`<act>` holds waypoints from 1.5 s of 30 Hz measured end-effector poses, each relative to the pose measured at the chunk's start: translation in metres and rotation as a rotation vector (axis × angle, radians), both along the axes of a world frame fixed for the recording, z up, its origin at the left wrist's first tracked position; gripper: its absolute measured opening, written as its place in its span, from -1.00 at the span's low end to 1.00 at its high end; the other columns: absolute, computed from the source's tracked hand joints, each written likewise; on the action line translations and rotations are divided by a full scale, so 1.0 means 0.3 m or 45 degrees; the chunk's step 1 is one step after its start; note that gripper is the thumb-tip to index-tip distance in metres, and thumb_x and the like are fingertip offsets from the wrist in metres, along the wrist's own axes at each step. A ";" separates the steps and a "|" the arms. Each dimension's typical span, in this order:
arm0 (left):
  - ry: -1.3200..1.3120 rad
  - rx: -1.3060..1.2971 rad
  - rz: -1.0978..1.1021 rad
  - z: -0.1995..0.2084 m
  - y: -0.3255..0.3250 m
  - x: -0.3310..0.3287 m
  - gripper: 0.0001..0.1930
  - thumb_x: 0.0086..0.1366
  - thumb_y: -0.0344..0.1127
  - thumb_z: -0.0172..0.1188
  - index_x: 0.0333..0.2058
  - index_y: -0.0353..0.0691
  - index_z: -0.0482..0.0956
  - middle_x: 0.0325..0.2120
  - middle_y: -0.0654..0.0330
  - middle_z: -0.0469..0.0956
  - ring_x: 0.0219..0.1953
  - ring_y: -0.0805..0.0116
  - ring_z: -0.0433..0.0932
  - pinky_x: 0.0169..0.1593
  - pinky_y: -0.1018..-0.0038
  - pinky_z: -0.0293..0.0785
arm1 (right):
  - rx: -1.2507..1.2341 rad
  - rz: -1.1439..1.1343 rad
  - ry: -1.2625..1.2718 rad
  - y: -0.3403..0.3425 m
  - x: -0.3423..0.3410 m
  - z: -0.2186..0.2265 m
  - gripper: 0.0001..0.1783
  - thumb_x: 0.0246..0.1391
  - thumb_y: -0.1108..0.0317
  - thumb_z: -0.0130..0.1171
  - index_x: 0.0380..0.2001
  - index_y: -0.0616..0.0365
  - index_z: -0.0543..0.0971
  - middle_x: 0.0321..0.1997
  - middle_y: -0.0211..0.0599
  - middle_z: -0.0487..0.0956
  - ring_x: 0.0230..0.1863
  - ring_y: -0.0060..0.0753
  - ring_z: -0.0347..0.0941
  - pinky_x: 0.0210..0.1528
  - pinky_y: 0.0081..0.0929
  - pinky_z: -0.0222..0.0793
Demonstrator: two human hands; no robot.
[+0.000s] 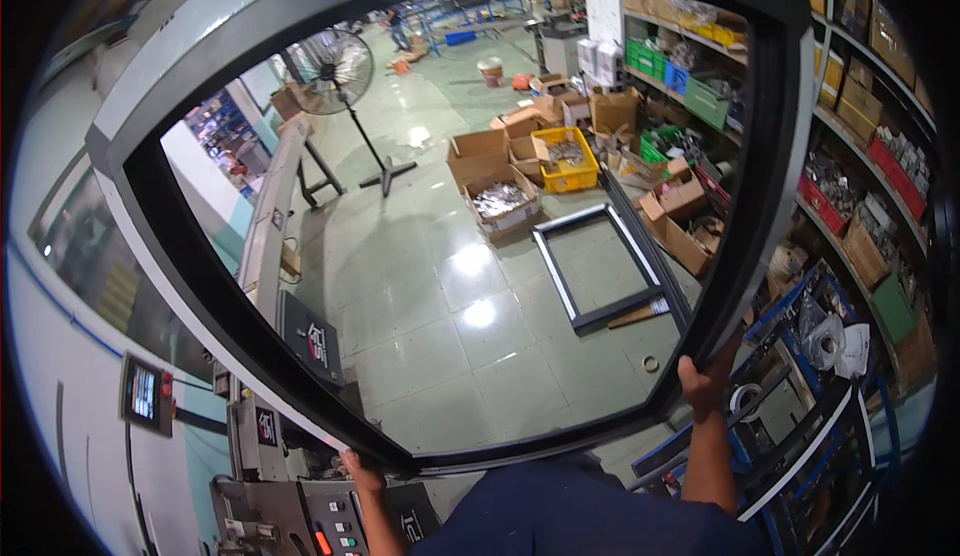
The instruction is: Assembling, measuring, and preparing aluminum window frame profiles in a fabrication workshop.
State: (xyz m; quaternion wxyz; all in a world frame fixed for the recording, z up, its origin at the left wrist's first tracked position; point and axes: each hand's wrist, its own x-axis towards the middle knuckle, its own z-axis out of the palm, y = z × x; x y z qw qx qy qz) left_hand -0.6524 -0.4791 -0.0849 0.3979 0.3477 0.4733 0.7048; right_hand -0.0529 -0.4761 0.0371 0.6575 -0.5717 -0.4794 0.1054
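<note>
I hold up a large rectangular window frame (540,448), dark on its inner faces with pale outer sides, and look through its opening at the floor. My left hand (362,473) is closed around the frame near its lower left corner. Near the lower right corner my right hand (702,384) grips the side bar, its fingers partly hidden behind the profile. The frame spans most of the view, its far bar high above the near one. Nothing fills the opening.
On the tiled floor lie a smaller frame (612,313) and a tape roll (651,364). Beyond are cardboard boxes (478,161), a yellow crate (568,178) and a standing fan (345,86). Loaded shelves (850,146) line the right; a machine with a control panel (335,521) stands left.
</note>
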 end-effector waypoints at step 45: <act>1.149 -1.646 -0.679 -1.345 2.207 1.566 -0.05 -0.03 -0.17 0.44 0.37 -0.15 0.26 0.02 -0.17 0.64 0.09 -0.13 0.63 0.19 0.14 0.52 | -1.746 0.003 -0.222 2.152 1.433 -1.872 -0.01 -0.16 0.25 0.38 0.40 0.20 0.28 0.11 0.13 0.63 0.15 0.09 0.60 0.21 -0.16 0.48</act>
